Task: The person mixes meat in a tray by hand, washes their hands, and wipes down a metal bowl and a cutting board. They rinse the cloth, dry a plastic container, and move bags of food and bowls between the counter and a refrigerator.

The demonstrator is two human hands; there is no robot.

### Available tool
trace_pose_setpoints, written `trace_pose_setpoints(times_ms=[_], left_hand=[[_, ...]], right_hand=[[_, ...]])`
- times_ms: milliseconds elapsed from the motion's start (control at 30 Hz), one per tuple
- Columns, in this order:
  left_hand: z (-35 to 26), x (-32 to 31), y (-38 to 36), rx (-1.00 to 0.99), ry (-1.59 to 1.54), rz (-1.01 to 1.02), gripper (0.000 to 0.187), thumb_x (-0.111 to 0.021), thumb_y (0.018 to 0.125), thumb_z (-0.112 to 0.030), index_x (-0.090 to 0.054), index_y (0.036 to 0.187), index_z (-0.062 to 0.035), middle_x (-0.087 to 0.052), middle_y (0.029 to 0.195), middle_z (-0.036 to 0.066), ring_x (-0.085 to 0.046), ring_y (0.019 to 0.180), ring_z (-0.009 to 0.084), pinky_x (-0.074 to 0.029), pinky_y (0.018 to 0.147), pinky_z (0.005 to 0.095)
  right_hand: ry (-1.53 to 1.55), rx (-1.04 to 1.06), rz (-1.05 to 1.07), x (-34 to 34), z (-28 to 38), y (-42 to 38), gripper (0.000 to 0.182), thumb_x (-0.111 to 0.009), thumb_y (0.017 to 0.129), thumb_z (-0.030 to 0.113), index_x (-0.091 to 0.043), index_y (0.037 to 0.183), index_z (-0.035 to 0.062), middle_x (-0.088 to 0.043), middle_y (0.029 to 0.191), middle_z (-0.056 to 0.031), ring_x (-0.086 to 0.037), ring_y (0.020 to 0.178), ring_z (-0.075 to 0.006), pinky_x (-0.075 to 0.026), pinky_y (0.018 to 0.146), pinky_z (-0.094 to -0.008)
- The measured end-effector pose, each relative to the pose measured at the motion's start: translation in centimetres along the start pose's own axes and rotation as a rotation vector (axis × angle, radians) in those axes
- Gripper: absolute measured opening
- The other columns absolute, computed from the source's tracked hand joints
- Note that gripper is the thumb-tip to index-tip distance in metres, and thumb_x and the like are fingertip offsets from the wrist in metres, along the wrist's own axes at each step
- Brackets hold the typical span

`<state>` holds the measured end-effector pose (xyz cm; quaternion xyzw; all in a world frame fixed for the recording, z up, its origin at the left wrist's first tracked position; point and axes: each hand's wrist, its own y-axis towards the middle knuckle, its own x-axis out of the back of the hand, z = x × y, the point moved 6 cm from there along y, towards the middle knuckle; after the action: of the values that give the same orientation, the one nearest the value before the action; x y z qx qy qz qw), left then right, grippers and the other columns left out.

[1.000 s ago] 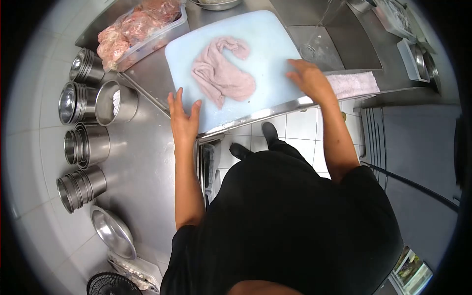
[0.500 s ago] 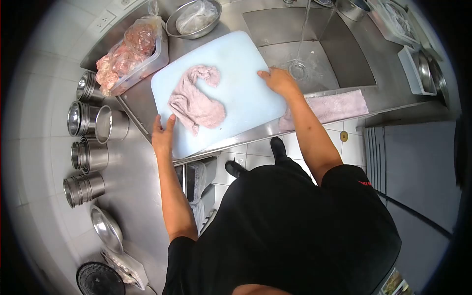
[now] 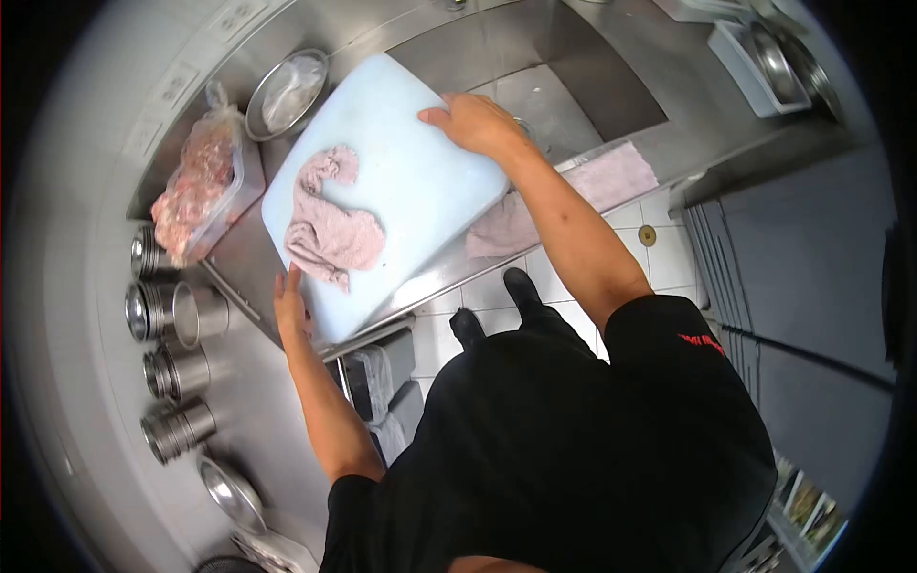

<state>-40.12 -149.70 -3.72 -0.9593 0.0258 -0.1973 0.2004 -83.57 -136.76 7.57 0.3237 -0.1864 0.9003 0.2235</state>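
Note:
Both hands are at the edges of a pale blue-white cutting board [image 3: 420,191] that lies tilted across the steel counter beside the sink. My right hand [image 3: 475,124] grips its upper right edge, thumb on top and the other fingers mostly hidden. At the lower left edge, my left hand [image 3: 292,307] holds the board, with some fingers hidden beneath or behind it. A crumpled pinkish cloth [image 3: 334,234] rests on the board, close to my left hand. A second pink cloth [image 3: 611,179] lies along the counter's front edge, partly behind my right forearm.
A clear plastic tub [image 3: 232,196] with bagged raw meat [image 3: 196,196] stands at the left, near a steel bowl [image 3: 287,94] holding a plastic bag. Stacked steel containers [image 3: 179,430] line the wall. The sink [image 3: 611,76] lies behind the board.
The view has turned and shifted. The board, with the cloth on it, appears further left and more steeply angled, both hands still on it. The running water stream is no longer in view.

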Motion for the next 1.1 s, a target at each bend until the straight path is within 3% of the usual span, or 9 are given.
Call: trace_pose_setpoints(times_ms=[67, 167, 333, 667, 767, 933, 967, 1033, 1100], left_hand=[[0.2, -1.0, 1.3, -0.027, -0.206, 0.141, 0.074, -0.067, 0.085, -0.045, -0.044, 0.137, 0.0025, -0.051, 0.134, 0.02, -0.051, 0.119, 0.0291, -0.037, 0.103, 0.0382], [-1.2, -4.7, -0.3, -0.038, -0.028, 0.216, 0.072, -0.066, 0.086, -0.041, -0.043, 0.136, 0.0053, -0.051, 0.134, 0.019, -0.05, 0.121, 0.0298, -0.036, 0.104, 0.037], [-9.8, -14.3, -9.2, -0.149, -0.018, 0.385, 0.068, -0.067, 0.086, -0.041, -0.049, 0.131, 0.0072, -0.055, 0.129, 0.019, -0.052, 0.118, 0.0264, -0.04, 0.101, 0.0341], [-17.2, -53.0, -15.9, -0.384, 0.086, 1.012, 0.069, -0.069, 0.085, -0.04, -0.049, 0.131, 0.0078, -0.059, 0.123, 0.018, -0.057, 0.111, 0.0215, -0.043, 0.094, 0.0302], [-20.6, -58.5, -22.3, -0.487, 0.232, 1.145, 0.082, -0.068, 0.084, -0.044, -0.034, 0.142, 0.0027, -0.052, 0.133, 0.022, -0.048, 0.124, 0.0256, -0.038, 0.102, 0.0338], [-23.1, -54.3, -24.0, -0.633, 0.379, 1.294, 0.075, -0.063, 0.087, -0.048, -0.035, 0.147, -0.0138, -0.049, 0.138, 0.015, -0.047, 0.127, 0.0259, -0.038, 0.103, 0.036], [-22.9, -51.1, -23.6, -0.717, 0.493, 1.202, 0.071, -0.062, 0.087, -0.048, -0.037, 0.145, -0.0152, -0.049, 0.138, 0.016, -0.047, 0.126, 0.0269, -0.038, 0.103, 0.0375], [-21.3, -44.1, -24.2, -0.882, 0.725, 1.038, 0.065, -0.062, 0.087, -0.047, -0.042, 0.143, -0.0181, -0.05, 0.136, 0.018, -0.048, 0.125, 0.0289, -0.039, 0.103, 0.0405], [-16.3, -38.2, -22.5, -1.316, 0.797, 0.82, 0.06, -0.068, 0.081, -0.043, -0.053, 0.134, -0.0181, -0.052, 0.132, 0.018, -0.052, 0.115, 0.0336, -0.044, 0.096, 0.0427]], right_hand=[[-0.002, 0.036, -0.151, 0.5, -2.6, -1.5, 0.06, -0.056, 0.088, 0.048, -0.057, 0.124, 0.0007, -0.063, 0.115, -0.0226, -0.061, 0.104, -0.0364, -0.046, 0.091, -0.0422], [0.029, 0.046, -0.302, 2.5, -7.0, -7.1, 0.06, -0.059, 0.087, 0.047, -0.055, 0.128, 0.0025, -0.062, 0.116, -0.0228, -0.062, 0.104, -0.0359, -0.046, 0.091, -0.0406], [0.278, -0.21, -0.547, 7.9, -15.6, -18.0, 0.062, -0.06, 0.088, 0.045, -0.05, 0.134, 0.0053, -0.061, 0.12, -0.0211, -0.064, 0.101, -0.0338, -0.048, 0.089, -0.0374], [0.467, -0.436, -1.089, 21.2, -35.0, -28.4, 0.061, -0.061, 0.089, 0.036, -0.046, 0.135, -0.0023, -0.066, 0.109, -0.0224, -0.066, 0.093, -0.0222, -0.05, 0.082, -0.0291], [0.209, -0.523, -1.17, 24.6, -41.6, -29.1, 0.061, -0.058, 0.091, 0.036, -0.046, 0.135, -0.004, -0.061, 0.119, -0.0255, -0.061, 0.109, -0.0323, -0.045, 0.093, -0.0338], [0.043, -0.66, -1.074, 29.5, -46.2, -27.6, 0.068, -0.053, 0.092, 0.047, -0.046, 0.133, -0.0072, -0.053, 0.128, -0.0283, -0.051, 0.122, -0.0377, -0.04, 0.101, -0.0375], [-0.055, -0.538, -1.123, 30.4, -48.1, -26.9, 0.07, -0.052, 0.092, 0.049, -0.044, 0.134, -0.0068, -0.054, 0.127, -0.029, -0.051, 0.122, -0.0381, -0.041, 0.1, -0.0385], [-0.193, -0.718, -0.922, 32.0, -46.9, -26.7, 0.06, -0.053, 0.093, 0.04, -0.044, 0.137, -0.0003, -0.054, 0.128, -0.0259, -0.053, 0.119, -0.0364, -0.043, 0.097, -0.0389], [-0.336, -0.574, -0.9, 32.6, -37.3, -25.5, 0.051, -0.055, 0.093, 0.028, -0.047, 0.136, 0.0033, -0.057, 0.124, -0.0227, -0.057, 0.11, -0.0363, -0.044, 0.095, -0.0391]])
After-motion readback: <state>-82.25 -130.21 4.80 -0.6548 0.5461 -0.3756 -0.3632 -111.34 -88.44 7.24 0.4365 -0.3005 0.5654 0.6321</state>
